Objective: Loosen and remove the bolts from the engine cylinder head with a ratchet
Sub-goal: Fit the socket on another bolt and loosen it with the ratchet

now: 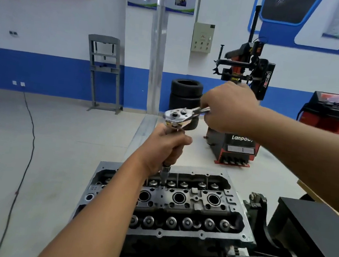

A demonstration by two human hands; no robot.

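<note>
The grey engine cylinder head (237, 209) lies low in the head view, with round bores down its middle and valve caps along both long sides. A chrome ratchet (178, 115) stands above it on a long extension bar (164, 173) that runs down into a bolt hole near the head's far edge. My left hand (163, 146) grips the extension bar just under the ratchet head. Curled round the ratchet's handle, my right hand (228, 108) is up and to the right. The bolt under the socket is hidden.
A black engine stand and box (310, 229) sit to the right of the cylinder head. Behind are a red tyre changer (237, 145), stacked tyres (184, 91), a grey press frame (105, 71) and a black cable (29, 132) on the floor at left.
</note>
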